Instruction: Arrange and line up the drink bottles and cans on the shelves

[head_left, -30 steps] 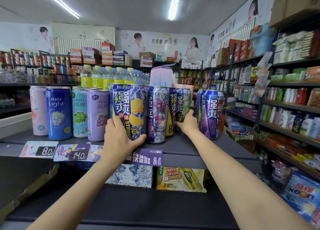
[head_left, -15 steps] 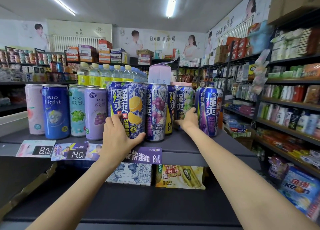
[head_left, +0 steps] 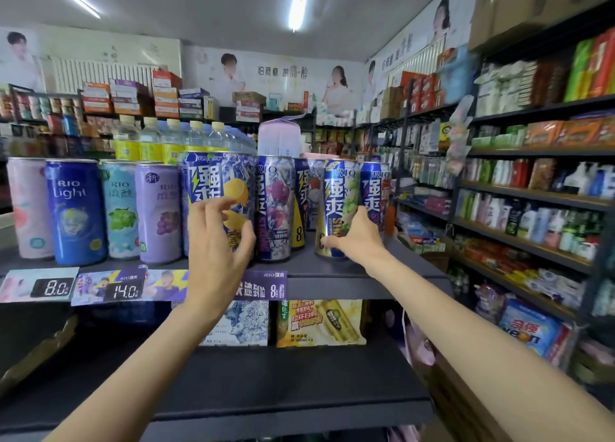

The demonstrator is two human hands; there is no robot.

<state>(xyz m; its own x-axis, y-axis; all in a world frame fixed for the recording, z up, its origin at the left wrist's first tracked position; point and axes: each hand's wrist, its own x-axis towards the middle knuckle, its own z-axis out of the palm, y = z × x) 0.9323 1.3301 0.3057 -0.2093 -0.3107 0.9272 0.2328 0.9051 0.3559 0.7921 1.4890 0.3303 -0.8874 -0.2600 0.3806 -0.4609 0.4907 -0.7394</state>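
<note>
A row of tall RIO cans stands on the dark top shelf. From the left come a pink can, a blue RIO Light can, a teal can and a purple can. Then follow the lemon can, a grape can, a lychee can and a purple-blue can. My right hand grips the green-grape can low down, near the shelf's front edge. My left hand hovers before the lemon can with loose fingers.
Yellow-labelled bottles and a pale lilac carton stand behind the cans. Price tags hang on the shelf edge. Below lie a white-blue box and a yellow box. Stocked shelves line the right aisle.
My right hand has drawn the green-grape can forward out of the back row to the front. My left hand has let go of the lemon can and risen a little.
</note>
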